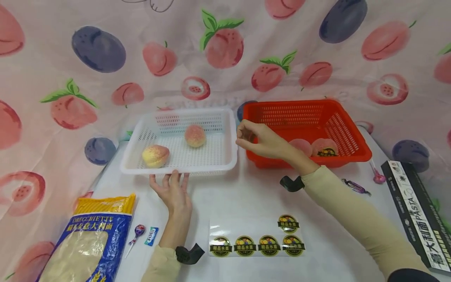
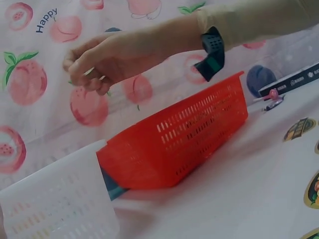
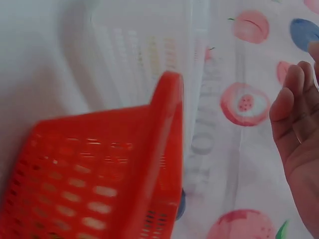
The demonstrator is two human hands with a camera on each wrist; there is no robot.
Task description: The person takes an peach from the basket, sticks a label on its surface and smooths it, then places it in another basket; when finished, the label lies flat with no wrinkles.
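left hand (image 1: 175, 192): grip apart, touching white basket (image 1: 211, 169) | right hand (image 1: 262, 141): grip loosely curled, empty | risk: lopsided push could roll peaches (image 1: 195, 136) (near back-left corner of table (image 1: 253, 196))

Left fingers (image 1: 175, 180) extended, right fingers (image 1: 249, 126) loosely curled

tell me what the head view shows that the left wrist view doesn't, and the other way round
Only the head view shows the orecchiette bag, the lollipop beside it, the small blue packet and a clear look at the peaches.

Only the left wrist view shows the "Happy" lettering.

Both show the white basket, red basket, right grip, round stickers and pasta box.
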